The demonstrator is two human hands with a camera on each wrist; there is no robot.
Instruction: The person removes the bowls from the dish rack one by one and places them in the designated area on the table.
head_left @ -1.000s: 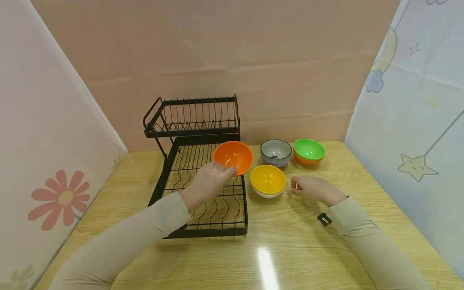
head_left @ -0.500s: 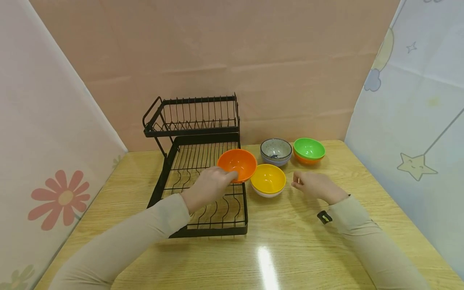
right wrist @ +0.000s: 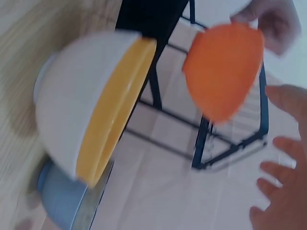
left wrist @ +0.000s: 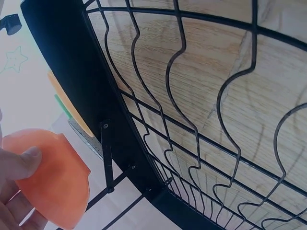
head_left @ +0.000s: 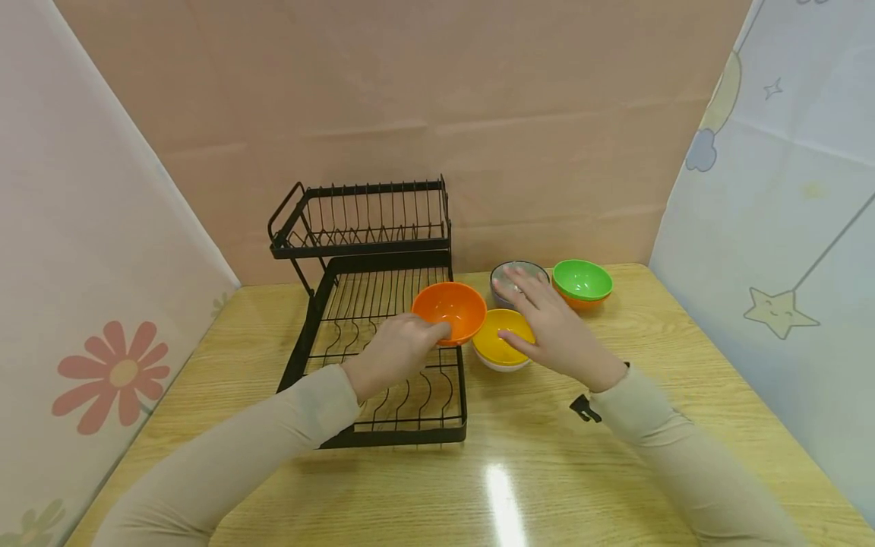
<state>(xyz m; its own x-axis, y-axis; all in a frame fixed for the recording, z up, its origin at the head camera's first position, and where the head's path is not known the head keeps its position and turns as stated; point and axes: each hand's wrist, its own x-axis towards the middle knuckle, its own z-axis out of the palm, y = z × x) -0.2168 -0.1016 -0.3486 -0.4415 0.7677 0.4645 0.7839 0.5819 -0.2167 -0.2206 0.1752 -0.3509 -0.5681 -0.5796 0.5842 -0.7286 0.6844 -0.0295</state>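
Observation:
My left hand [head_left: 395,351] pinches the near rim of an orange bowl [head_left: 449,308], thumb inside it. The bowl hangs over the right side of the black dish rack [head_left: 431,437], as the left wrist view shows it too [left wrist: 57,179]. With fingers spread and straight, my right hand [head_left: 563,334] hovers above a yellow bowl [head_left: 494,348] nested in a white bowl [right wrist: 67,96]. In the right wrist view that hand is apart from both the stack and the orange bowl. A grey speckled bowl [head_left: 506,270] stands behind, partly hidden by my right fingers.
A green bowl [head_left: 582,279] sits in another orange bowl [head_left: 581,303] at the back right of the wooden table [head_left: 581,479]. The rack's raised upper tier [head_left: 362,247] stands at the back left. A black strap buckle [head_left: 585,409] hangs by my right cuff.
The orange bowl in my left hand has shifted slightly right and toward me. My right hand has opened from curled fingers and moved left over the yellow bowl.

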